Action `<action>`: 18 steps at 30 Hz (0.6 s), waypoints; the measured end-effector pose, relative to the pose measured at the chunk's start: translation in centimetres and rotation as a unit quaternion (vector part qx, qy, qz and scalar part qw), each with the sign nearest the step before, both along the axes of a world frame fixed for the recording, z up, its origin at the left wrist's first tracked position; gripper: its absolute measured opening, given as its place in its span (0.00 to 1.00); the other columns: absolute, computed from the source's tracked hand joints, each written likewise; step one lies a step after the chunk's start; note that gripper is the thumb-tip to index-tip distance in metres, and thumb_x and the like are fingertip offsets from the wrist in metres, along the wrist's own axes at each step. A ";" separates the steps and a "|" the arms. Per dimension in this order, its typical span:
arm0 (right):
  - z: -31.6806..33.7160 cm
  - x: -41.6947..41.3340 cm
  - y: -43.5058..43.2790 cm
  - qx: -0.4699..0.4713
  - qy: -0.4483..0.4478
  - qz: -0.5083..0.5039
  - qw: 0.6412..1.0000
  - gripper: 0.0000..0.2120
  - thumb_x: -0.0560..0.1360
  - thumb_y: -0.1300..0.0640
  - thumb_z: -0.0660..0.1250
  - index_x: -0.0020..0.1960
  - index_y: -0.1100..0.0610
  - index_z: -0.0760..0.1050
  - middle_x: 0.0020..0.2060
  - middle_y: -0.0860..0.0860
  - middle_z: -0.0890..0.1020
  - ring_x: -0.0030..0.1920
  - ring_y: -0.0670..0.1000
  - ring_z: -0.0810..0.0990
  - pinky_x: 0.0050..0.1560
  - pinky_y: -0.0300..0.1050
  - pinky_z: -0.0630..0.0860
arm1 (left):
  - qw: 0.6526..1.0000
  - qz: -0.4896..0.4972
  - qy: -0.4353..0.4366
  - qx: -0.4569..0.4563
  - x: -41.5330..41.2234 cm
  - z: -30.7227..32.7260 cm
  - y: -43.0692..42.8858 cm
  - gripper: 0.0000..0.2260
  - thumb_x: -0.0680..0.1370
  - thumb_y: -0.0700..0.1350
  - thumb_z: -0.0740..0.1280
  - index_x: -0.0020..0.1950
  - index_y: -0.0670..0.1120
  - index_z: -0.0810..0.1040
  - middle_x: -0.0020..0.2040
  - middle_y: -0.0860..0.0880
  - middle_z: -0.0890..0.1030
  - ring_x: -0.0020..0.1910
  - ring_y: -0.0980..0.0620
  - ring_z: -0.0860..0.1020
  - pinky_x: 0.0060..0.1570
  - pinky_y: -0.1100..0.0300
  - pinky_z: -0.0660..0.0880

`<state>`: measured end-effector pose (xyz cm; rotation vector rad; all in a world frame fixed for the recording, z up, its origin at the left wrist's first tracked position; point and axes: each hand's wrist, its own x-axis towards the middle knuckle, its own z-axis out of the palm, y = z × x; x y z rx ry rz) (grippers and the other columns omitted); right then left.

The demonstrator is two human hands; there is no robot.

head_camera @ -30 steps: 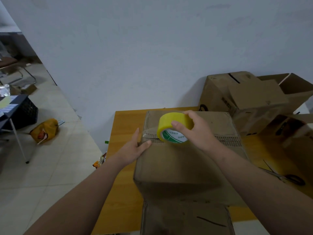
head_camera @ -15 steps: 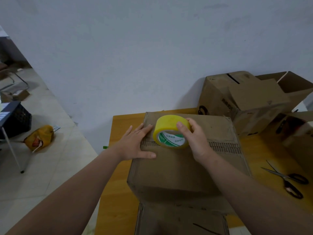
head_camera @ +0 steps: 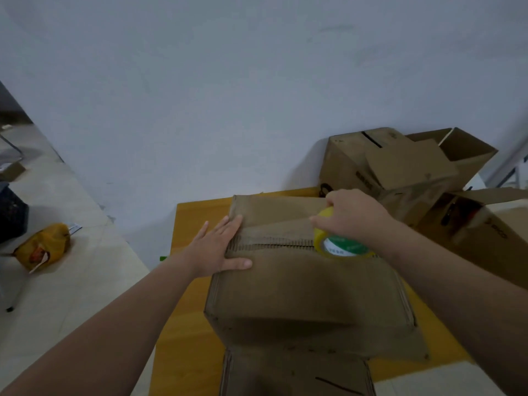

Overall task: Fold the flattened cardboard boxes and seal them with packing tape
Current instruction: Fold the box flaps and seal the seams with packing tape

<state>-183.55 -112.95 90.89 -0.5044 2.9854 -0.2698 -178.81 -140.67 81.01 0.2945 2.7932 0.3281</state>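
Note:
A folded brown cardboard box stands on the yellow table, its two top flaps meeting in a seam across the middle. My left hand lies flat with straight fingers on the box's left end, over the seam. My right hand grips a yellow roll of packing tape near the right part of the seam. A clear strip of tape stretches from the roll leftward toward my left hand.
Several other cardboard boxes are piled at the back right against the white wall, one close to my right forearm. A yellow bag lies on the tiled floor at the left. Another cardboard piece sits below the box.
My right hand has drawn the tape roll to the right along the seam, pulling tape out. My left hand has stayed pressed on the box's left end.

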 end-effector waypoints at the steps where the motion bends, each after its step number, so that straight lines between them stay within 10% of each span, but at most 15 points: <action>1: -0.7 0.0 -0.1 0.000 0.011 -0.005 1.000 0.19 0.76 0.41 0.64 0.37 0.54 0.63 0.31 0.49 0.68 0.31 0.48 0.67 0.29 0.43 0.61 | 1.000 -0.010 -0.002 -0.022 0.1 0.1 0.1 0.59 0.55 0.84 0.39 0.78 0.50 0.34 0.79 0.52 0.40 0.76 0.55 0.38 0.74 0.47 0.35; 8: -1.2 0.0 -0.7 0.002 0.044 -0.041 0.998 0.16 0.78 0.41 0.59 0.46 0.55 0.67 0.33 0.49 0.70 0.32 0.47 0.67 0.30 0.43 0.62 | 0.984 -0.023 0.025 -0.174 1.0 1.2 3.0 0.53 0.61 0.76 0.25 0.76 0.42 0.33 0.77 0.44 0.34 0.76 0.49 0.35 0.73 0.52 0.34; 13: -0.8 0.8 -1.5 -0.089 0.029 -0.029 0.995 0.10 0.79 0.52 0.55 0.49 0.57 0.70 0.36 0.51 0.75 0.34 0.50 0.71 0.30 0.45 0.61 | 0.994 -0.034 -0.010 -0.105 0.9 0.8 11.0 0.44 0.74 0.72 0.42 0.77 0.41 0.34 0.76 0.42 0.33 0.76 0.46 0.35 0.74 0.52 0.36; 18: -0.3 0.7 -0.4 -0.112 0.033 0.001 0.993 0.04 0.78 0.54 0.61 0.48 0.54 0.72 0.44 0.50 0.78 0.36 0.47 0.73 0.31 0.42 0.65 | 0.997 -0.050 -0.004 -0.063 1.4 0.7 6.8 0.48 0.67 0.75 0.32 0.78 0.45 0.35 0.77 0.46 0.34 0.76 0.52 0.36 0.71 0.58 0.35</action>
